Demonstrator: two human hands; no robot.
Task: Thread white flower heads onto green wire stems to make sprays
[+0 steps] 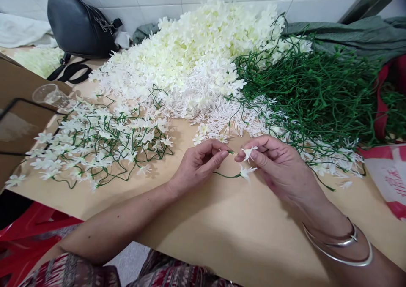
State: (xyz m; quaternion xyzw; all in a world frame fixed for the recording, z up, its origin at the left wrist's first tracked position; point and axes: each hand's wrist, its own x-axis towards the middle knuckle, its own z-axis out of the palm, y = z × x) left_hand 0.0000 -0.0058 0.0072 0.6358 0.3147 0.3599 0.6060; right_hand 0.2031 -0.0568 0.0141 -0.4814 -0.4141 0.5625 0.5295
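My left hand (203, 162) pinches a green plastic stem (231, 152) between thumb and forefinger, its tip pointing right. From under that hand a branch of the stem runs right and ends in a white artificial flower (246, 173). Just across a small gap, my right hand (275, 164) holds a loose white flower (249, 153) between thumb and fingers, close to the stem's tip. Both hands are over the table (222, 223). Left of them lies a heap of white flowers on green stems (108, 139).
Behind the hands rises a big pile of cream-white blossoms (203, 46), with thin white pieces (218, 118) at its front. Bare green stems (311, 88) are heaped right. A black bag (80, 27), clear plastic cup (50, 94) and cardboard box (22, 105) stand left; a red-white bag (388, 173) lies right.
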